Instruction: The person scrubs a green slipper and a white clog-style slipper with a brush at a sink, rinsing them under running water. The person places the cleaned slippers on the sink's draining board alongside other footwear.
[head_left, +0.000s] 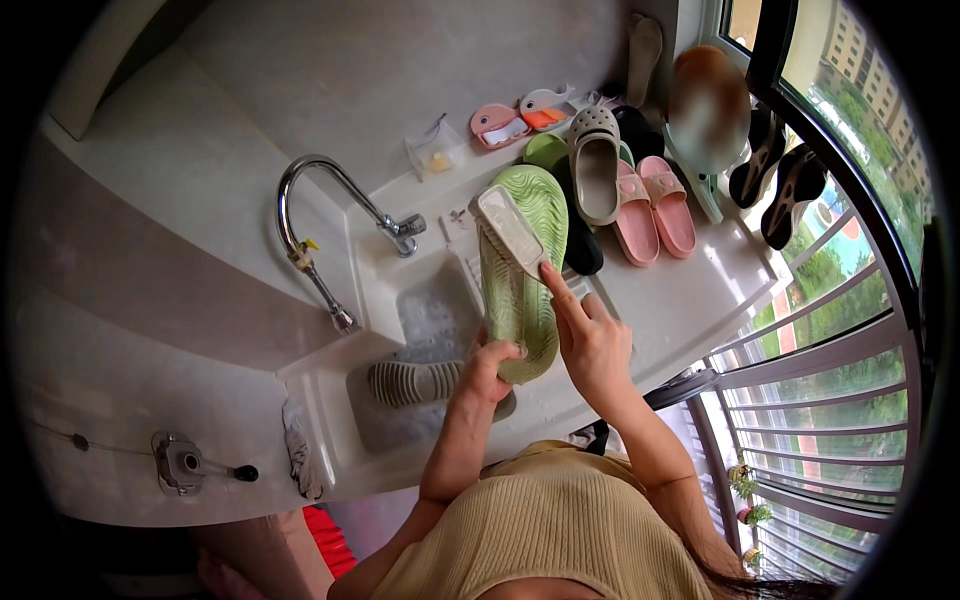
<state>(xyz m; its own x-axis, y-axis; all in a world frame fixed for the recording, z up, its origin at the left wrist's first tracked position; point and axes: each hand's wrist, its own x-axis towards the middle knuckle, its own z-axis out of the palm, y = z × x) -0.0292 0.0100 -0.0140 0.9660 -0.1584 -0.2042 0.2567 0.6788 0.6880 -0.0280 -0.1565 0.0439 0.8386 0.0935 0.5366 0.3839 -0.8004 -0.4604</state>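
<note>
A light green slipper (541, 225) is held sole up above the sink's right edge, its wavy tread facing me. My left hand (487, 371) grips it at the lower end, thumb on the sole. In my right hand (596, 341) is a white scrubbing brush (512, 225), index finger stretched along its handle. The brush lies against the left side of the sole; its bristles are mostly hidden. Below, in the sudsy water of the sink (315, 420), a grey ridged shoe sole (415, 381) floats or rests, left of my left hand.
A chrome faucet (322, 165) arches over the sink's left side. On the counter behind stand a beige clog (598, 176), pink slippers (637, 225) and whale-shaped soap holders (499, 126). A grey cloth (298, 450) hangs at the sink's left rim. Window railings (817, 420) lie right.
</note>
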